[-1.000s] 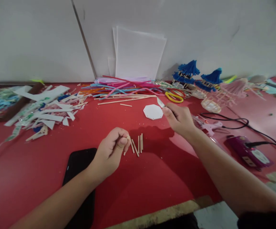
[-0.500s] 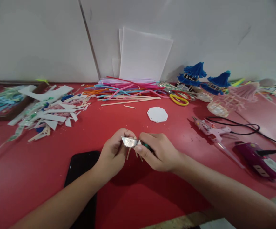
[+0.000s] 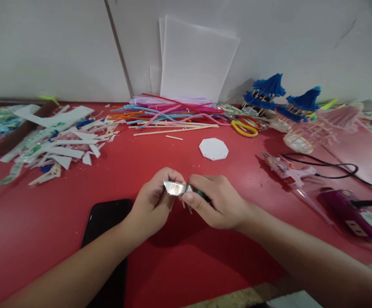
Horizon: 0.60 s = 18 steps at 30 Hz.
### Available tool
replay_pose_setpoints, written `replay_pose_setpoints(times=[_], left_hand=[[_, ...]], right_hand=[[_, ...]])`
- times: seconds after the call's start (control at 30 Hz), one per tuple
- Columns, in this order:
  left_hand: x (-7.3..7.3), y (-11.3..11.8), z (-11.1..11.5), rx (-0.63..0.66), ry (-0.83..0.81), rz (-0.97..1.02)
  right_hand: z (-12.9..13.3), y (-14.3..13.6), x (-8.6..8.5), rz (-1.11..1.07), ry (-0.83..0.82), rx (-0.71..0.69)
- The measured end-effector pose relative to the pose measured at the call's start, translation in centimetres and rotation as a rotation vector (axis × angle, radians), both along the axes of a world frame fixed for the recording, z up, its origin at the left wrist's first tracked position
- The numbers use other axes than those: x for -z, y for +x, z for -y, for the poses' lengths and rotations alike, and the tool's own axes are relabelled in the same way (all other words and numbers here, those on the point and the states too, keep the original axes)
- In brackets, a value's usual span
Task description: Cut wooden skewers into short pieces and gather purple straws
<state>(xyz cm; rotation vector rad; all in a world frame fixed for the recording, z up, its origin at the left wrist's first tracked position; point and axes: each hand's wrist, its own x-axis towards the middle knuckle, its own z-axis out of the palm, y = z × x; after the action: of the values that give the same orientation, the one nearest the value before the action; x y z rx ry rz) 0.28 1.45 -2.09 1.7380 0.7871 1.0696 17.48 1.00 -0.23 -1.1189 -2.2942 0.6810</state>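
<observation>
My right hand (image 3: 218, 201) is closed round a craft knife, its thumb pressed near the base of the shiny blade (image 3: 174, 188). A bit of green handle (image 3: 200, 193) shows between the fingers. The blade points left and lies against the fingertips of my left hand (image 3: 152, 201). Closed, my left hand pinches a small piece with thin wooden sticks (image 3: 190, 209) that hang below the blade. Most of that piece is hidden by the fingers and the blade. Beyond both hands a white octagonal board (image 3: 213, 149) with small holes lies flat on the red table (image 3: 160, 273).
A black phone (image 3: 108, 214) lies by my left forearm. Right of my hands are a glue gun (image 3: 290, 173) and a purple power socket (image 3: 355, 214). Pipe cleaners (image 3: 173, 109), yellow-handled scissors (image 3: 244, 128) and blue-roofed models (image 3: 267, 92) are at the back; scraps (image 3: 66, 147) lie left.
The camera view has shifted slightly. Both hands keep nearly the same pose, with the blade still against the left fingers. One stick on the left is now mostly hidden behind the left fingers.
</observation>
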Motion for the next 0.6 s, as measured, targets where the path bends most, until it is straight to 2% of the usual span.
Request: replay_pose_setpoints(times=[0.4,0.6], left_hand=[[-0.36,-0.23,0.18,-0.003,-0.014,-0.058],[-0.24,-0.26,0.16,0.015,-0.080,-0.041]], right_hand=[[-0.47,0.57,0.26,0.008,0.048,-0.063],[-0.66,0.80,0.04,0.067,0.053,-0.071]])
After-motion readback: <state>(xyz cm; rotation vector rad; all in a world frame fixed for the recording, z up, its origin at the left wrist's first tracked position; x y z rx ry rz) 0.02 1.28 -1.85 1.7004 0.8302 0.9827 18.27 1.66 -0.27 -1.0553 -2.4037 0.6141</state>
